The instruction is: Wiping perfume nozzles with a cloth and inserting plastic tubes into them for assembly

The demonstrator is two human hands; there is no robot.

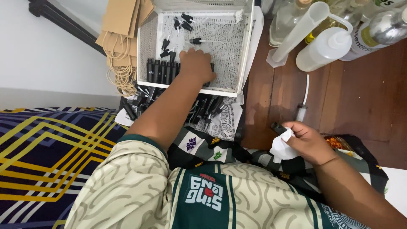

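My left hand [196, 64] reaches into a white perforated basket [242, 63] and rests, fingers curled down, on a row of small black bottles [161, 71] along its near side. What is under the palm is hidden. Loose black spray pump tops [186, 19] lie further back in the basket. My right hand [307, 142] is low at the right, closed on a small black bottle [277, 127] and a white tissue [282, 146] wrapped against it.
More black bottles [207, 108] lie in a pile on a patterned white cloth in front of the basket. A plastic measuring cylinder [299, 29], a white squeeze bottle [324, 48], clear glass bottles [381, 27] and a syringe [302, 108] stand on the wooden floor. Paper bags [121, 21] lean at the back left.
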